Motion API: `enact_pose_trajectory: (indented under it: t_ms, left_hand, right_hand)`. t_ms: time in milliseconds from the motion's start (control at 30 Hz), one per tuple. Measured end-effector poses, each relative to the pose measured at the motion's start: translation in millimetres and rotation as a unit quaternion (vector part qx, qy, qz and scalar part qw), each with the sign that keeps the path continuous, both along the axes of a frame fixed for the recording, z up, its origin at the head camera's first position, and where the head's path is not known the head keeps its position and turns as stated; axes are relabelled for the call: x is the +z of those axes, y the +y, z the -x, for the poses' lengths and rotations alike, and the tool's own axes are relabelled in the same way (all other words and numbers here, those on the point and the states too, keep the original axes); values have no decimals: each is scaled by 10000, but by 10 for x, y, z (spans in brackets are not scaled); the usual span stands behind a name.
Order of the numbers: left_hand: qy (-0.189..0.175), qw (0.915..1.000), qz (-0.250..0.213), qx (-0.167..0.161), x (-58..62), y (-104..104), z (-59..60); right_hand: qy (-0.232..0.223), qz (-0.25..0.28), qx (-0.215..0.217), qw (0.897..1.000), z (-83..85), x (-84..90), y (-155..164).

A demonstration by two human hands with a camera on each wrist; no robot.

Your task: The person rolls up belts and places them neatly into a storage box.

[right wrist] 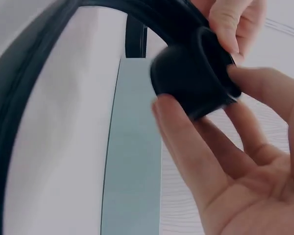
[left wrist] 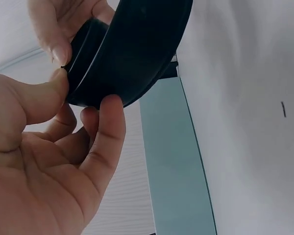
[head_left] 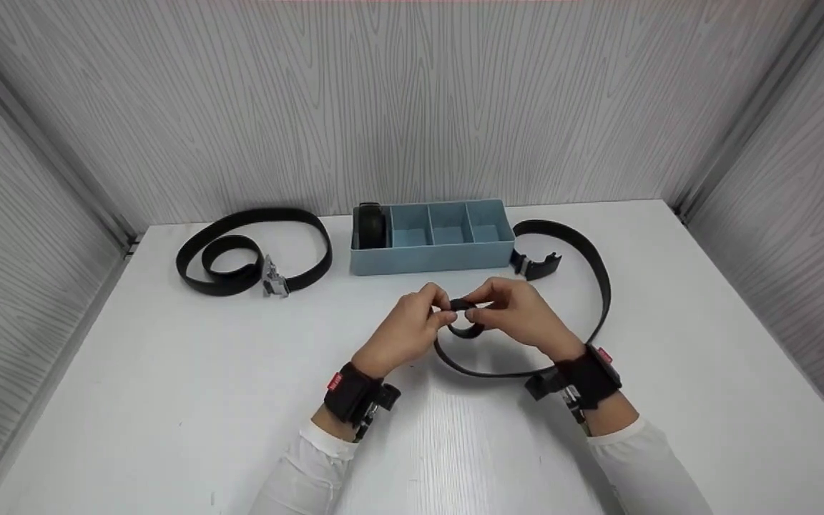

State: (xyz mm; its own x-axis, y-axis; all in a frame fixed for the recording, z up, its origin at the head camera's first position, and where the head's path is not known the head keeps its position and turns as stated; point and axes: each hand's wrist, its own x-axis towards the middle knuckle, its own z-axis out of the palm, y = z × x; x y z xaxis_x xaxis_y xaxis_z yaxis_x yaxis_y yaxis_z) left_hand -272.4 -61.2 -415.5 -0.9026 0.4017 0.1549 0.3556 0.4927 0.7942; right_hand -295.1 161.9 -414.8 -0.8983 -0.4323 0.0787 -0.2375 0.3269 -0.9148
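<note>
Both hands meet over the middle of the white table (head_left: 169, 400), pinching the curled end of a black belt (head_left: 466, 320). My left hand (head_left: 412, 325) holds the small coil between thumb and fingers; in the left wrist view the belt (left wrist: 127, 54) sits against those fingertips (left wrist: 110, 112). My right hand (head_left: 516, 307) pinches the same coil from the other side, and the right wrist view shows the rolled end (right wrist: 196, 81) held by thumb and fingers (right wrist: 171, 127). The rest of this belt trails right in a loop to its black buckle (head_left: 537, 265).
A blue divided box (head_left: 432, 236) stands behind the hands, with a rolled black belt (head_left: 371, 225) in its leftmost compartment. Another black belt (head_left: 251, 250) with a silver buckle (head_left: 274, 279) lies looped at the back left. Grey panel walls close in three sides.
</note>
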Motion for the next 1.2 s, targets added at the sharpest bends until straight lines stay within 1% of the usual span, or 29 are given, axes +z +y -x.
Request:
enact_pose_trajectory:
  t_ms: [67,133,200,300,400,500,600,733,867,933,1000,1067,1133,1200]
  left_hand:
    - [8,10000,-32,7,-17,6,7]
    - [-16,9998,-164,74,-38,14,12]
    - [-53,9992,-374,164,-56,25,17]
    - [-101,9972,-646,372,-82,41,20]
    - [-110,9953,-824,500,-92,53,26]
    - [-44,9949,-855,541,-89,56,28]
    - [-31,9948,-853,549,-78,55,27]
    - [-148,9948,-884,486,-56,40,31]
    - [-213,9959,-826,310,-9,2,25]
    - [-253,9968,-751,124,11,-15,18]
    - [-303,9975,-634,-60,19,-24,14]
    - [-296,9979,-541,-192,13,-23,15]
    - [-276,9981,-522,-186,-2,-13,18]
    - [-261,9976,-639,4,-18,-2,20]
  right_hand:
    - [-84,-38,72,9999,5,1,5]
    - [-261,106,12,9996,7,-3,5]
    - [-511,384,-126,9979,5,-1,-2]
    - [-795,928,-438,9915,-2,4,-13]
    - [-890,1401,-696,9837,-7,9,-20]
    - [-897,1631,-772,9795,-5,4,-25]
    - [-948,1655,-710,9791,-7,1,-37]
    - [-1040,1666,-638,9784,-13,7,-45]
    - [-812,1296,-350,9876,-5,15,7]
    - [-629,998,-134,9929,-3,23,45]
    - [-534,754,49,9957,-2,28,72]
    - [-520,624,138,9966,1,29,84]
    - [-530,610,122,9967,1,27,81]
    - [-560,752,-22,9956,-2,25,62]
